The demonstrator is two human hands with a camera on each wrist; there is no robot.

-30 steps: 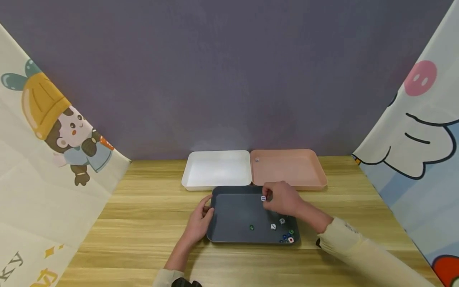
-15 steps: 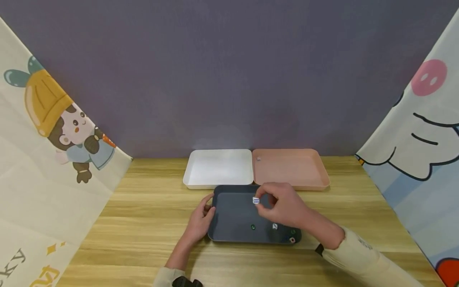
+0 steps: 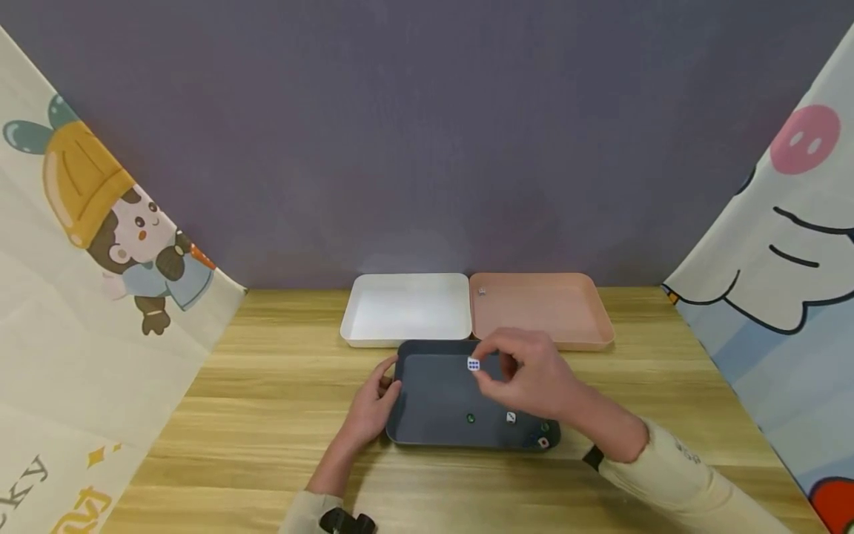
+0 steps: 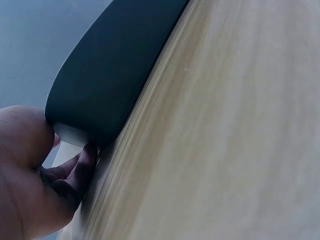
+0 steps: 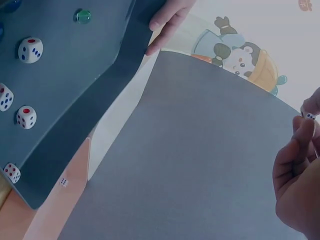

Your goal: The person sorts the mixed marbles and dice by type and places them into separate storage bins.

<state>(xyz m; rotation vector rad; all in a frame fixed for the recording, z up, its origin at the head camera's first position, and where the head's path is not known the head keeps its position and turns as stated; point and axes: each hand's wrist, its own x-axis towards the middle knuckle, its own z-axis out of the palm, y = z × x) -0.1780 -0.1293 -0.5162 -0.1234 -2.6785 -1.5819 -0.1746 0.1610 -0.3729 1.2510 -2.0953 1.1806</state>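
Observation:
My right hand [image 3: 530, 374] pinches a white die [image 3: 473, 364] between thumb and fingertips, raised above the dark grey tray [image 3: 434, 397]; its face with blue pips points toward the head camera. In the right wrist view that die [image 5: 310, 116] shows at the fingertips. My left hand [image 3: 368, 408] grips the tray's left side, thumb at the rim and fingers tucked against the outer wall, as the left wrist view shows. Inside the tray lie a green glass bead [image 3: 470, 418], a loose white die [image 3: 511, 417] and several other dice and beads, partly hidden by my right hand.
Behind the dark tray, a white tray [image 3: 408, 308] and a pink tray [image 3: 540, 310] stand side by side. One small die [image 3: 482, 291] lies in the pink tray's back left corner. A grey wall [image 3: 427, 148] rises behind the wooden table [image 3: 287, 371].
My right hand has lifted the die and moved a little left, turning its face with blue pips toward the head camera. My left hand keeps its place on the tray.

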